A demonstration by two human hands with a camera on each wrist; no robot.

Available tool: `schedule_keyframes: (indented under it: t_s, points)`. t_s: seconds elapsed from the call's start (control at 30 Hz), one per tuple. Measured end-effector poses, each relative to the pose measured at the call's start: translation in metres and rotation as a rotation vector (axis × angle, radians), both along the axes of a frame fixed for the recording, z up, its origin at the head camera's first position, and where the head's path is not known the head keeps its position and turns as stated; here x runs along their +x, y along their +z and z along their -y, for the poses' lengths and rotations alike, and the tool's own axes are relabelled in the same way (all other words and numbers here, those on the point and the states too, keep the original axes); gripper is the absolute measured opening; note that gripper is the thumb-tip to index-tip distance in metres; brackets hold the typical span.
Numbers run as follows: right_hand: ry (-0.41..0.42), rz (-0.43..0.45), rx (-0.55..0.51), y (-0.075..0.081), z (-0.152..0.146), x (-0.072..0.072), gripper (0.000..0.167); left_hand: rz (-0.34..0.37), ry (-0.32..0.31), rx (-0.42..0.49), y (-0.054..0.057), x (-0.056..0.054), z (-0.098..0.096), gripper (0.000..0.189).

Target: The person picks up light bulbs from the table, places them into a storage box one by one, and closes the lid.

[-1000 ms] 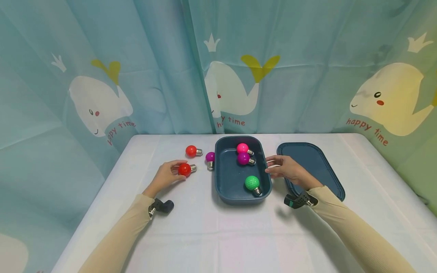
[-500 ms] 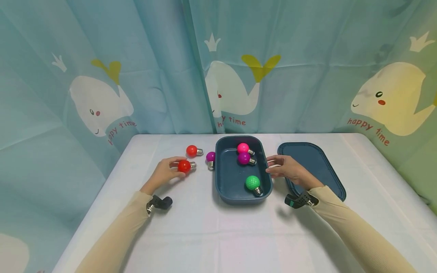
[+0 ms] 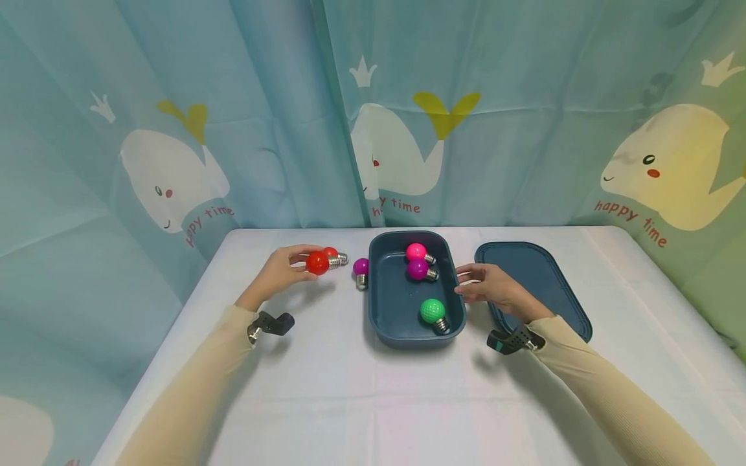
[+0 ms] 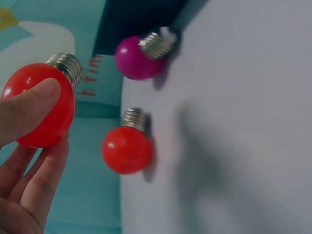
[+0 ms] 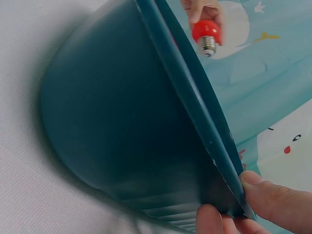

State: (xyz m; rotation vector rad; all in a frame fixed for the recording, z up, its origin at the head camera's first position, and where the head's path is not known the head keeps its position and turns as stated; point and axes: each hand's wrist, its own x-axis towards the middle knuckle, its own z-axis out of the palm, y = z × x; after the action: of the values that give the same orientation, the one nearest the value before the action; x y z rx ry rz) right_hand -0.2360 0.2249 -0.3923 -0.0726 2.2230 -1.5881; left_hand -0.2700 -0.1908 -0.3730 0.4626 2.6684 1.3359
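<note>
Lifted: red bulb (image 3: 316, 263) | crosswise, base (image 3: 333, 262) rightward | left hand (image 3: 281, 269) pinching | right hand (image 3: 492, 286) gripping box (image 3: 399, 314)

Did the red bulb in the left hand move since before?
Yes. In the head view, the held red bulb in the left hand has moved up the picture: it was below the resting red bulb and now partly hides it.

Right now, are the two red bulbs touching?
Apart: the left wrist view shows curtain between the held red bulb and the resting red bulb.
</note>
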Motion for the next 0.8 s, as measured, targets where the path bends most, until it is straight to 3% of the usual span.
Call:
schedule_keyframes:
  t_s: [0.17, 0.3, 0.5, 0.8]
  points:
    - [0.001, -0.001, 0.0, 0.001, 0.0, 0.0, 0.057, -0.011, -0.055, 0.007, 0.015, -0.007, -0.01, 0.055]
    - [0.0, -0.002, 0.003, 0.001, 0.001, 0.001, 0.057, -0.001, -0.061, -0.003, 0.025, -0.012, -0.02, 0.056]
    - [0.004, -0.003, 0.006, 0.002, 0.0, 0.001, 0.057, 0.012, -0.094, -0.003, 0.034, -0.019, -0.041, 0.055]
    - [0.011, -0.006, -0.009, 0.001, 0.0, 0.0, 0.056, 0.036, -0.205, 0.038, 0.045, -0.026, -0.078, 0.054]
